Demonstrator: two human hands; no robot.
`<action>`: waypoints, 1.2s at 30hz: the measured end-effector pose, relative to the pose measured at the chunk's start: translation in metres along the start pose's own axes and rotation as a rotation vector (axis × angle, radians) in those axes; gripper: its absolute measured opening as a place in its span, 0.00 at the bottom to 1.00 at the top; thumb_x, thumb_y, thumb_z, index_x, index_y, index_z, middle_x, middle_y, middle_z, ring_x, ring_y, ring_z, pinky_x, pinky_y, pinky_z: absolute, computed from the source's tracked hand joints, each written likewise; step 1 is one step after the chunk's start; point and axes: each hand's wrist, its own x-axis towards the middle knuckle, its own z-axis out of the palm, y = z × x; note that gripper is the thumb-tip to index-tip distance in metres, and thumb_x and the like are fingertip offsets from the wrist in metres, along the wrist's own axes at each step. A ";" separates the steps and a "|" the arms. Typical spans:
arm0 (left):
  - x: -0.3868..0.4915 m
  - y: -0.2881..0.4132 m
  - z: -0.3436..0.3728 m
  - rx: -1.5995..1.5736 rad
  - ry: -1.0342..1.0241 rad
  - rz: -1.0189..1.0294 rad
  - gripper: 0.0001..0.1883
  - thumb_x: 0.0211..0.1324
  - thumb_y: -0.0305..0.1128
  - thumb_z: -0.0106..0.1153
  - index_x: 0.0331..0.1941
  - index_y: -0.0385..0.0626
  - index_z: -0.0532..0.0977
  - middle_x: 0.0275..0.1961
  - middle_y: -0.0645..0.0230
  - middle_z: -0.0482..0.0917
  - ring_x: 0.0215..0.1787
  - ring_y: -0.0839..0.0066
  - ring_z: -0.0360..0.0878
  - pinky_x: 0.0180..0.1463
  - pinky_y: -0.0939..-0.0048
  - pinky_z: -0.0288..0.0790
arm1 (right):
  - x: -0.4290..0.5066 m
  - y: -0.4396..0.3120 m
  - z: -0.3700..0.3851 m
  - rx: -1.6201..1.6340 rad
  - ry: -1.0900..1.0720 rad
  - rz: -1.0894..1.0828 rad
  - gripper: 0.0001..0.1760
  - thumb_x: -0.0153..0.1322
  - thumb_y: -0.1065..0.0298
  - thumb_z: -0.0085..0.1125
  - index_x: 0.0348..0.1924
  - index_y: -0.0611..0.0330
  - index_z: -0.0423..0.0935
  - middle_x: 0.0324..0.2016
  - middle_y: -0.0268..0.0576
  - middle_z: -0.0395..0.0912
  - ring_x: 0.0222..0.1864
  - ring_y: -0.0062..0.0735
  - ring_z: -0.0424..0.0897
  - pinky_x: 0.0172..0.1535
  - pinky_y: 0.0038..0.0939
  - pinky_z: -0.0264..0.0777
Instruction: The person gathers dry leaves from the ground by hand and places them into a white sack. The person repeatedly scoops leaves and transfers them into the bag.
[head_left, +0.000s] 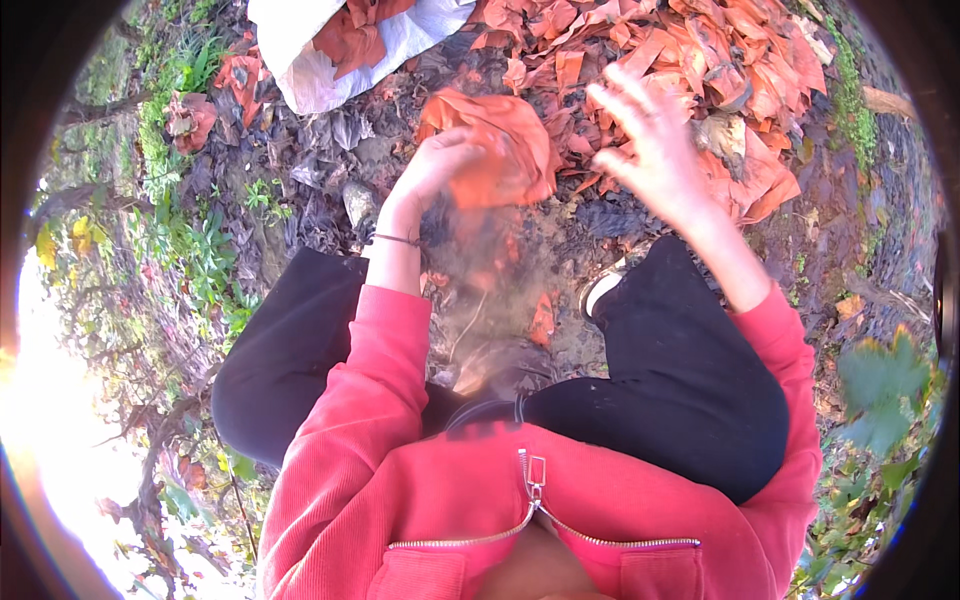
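Observation:
My left hand (444, 161) grips the near-left side of a bundle of crumpled orange paper (510, 154), its fingers partly blurred over the sheets. To the right, my right hand (649, 146) is raised with fingers spread and holds nothing; motion blurs it. Behind and beyond that hand lies a large heap of crumpled orange paper (757, 82) on the ground. A white sack (300, 56), with orange paper in its mouth, lies at the top left of the bundle.
Dark dead leaves (225, 161) cover the soil around my feet. Loose orange paper scraps (541, 321) lie between my legs and near the plants at left. Green weeds (202, 255) and woody stems (154, 465) border the left side. A leafy branch (881, 390) hangs at right.

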 end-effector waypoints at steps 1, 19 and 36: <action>-0.004 0.008 0.008 0.097 -0.108 0.034 0.08 0.63 0.29 0.64 0.46 0.46 0.83 0.45 0.80 0.84 0.46 0.86 0.79 0.54 0.78 0.71 | -0.003 -0.014 0.011 0.254 -0.020 -0.005 0.49 0.65 0.61 0.74 0.76 0.44 0.58 0.78 0.47 0.50 0.77 0.49 0.55 0.77 0.56 0.50; 0.079 -0.040 0.082 0.385 0.150 0.040 0.14 0.60 0.37 0.68 0.46 0.42 0.82 0.41 0.66 0.87 0.39 0.74 0.85 0.44 0.71 0.76 | -0.076 0.003 0.114 0.174 -0.316 0.100 0.19 0.65 0.63 0.69 0.45 0.62 0.78 0.51 0.45 0.72 0.58 0.48 0.71 0.59 0.41 0.71; 0.093 -0.006 0.070 0.853 0.278 0.606 0.11 0.54 0.31 0.58 0.38 0.43 0.84 0.61 0.58 0.79 0.62 0.58 0.78 0.66 0.63 0.71 | -0.059 0.035 0.075 -0.342 -0.135 0.453 0.22 0.63 0.63 0.72 0.47 0.64 0.80 0.67 0.49 0.65 0.70 0.50 0.65 0.61 0.45 0.74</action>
